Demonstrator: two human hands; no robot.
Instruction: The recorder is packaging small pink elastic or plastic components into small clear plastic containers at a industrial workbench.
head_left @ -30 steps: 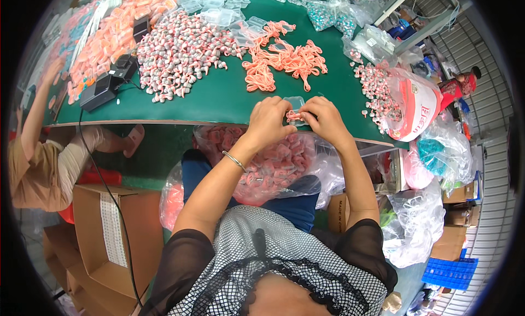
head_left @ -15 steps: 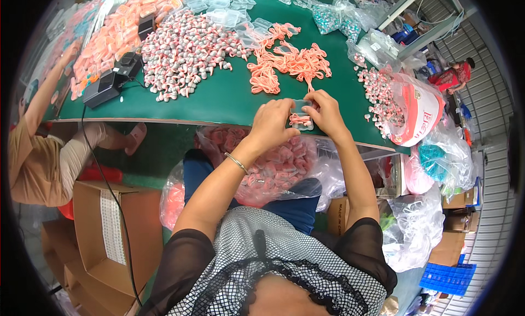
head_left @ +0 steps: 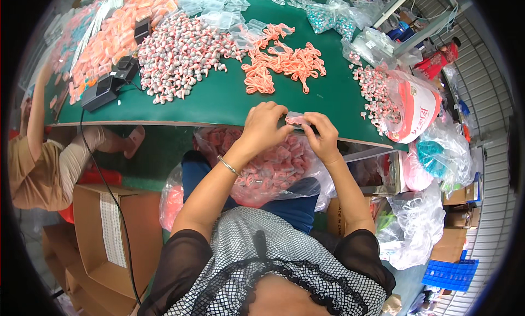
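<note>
Near the table's front edge I hold a small clear plastic case (head_left: 296, 119) with coral-pink contents showing through it. The fingers of my left hand (head_left: 264, 125) close on its left end. On its right end, my right hand (head_left: 324, 135) pinches it between thumb and fingers. Whether its lid is fully closed I cannot make out. Just beyond my hands lie coral-orange looped cords (head_left: 287, 64) in loose bundles. Left of them spreads a big heap of small grey and pink earbud-like pieces (head_left: 180, 59).
An open red-and-white bag (head_left: 413, 111) spills similar pieces at right. Orange cases (head_left: 117, 34) and black boxy devices (head_left: 101, 91) with a cable lie left. Below the table edge sits a plastic bag of pink cases (head_left: 273, 168). Cardboard boxes (head_left: 145, 223) and another person's arm (head_left: 37, 111) are at left.
The case, open with its contents showing before, is now tilted and looks folded over between my hands. My right hand has moved down slightly, and my fingers have closed in around the case.
</note>
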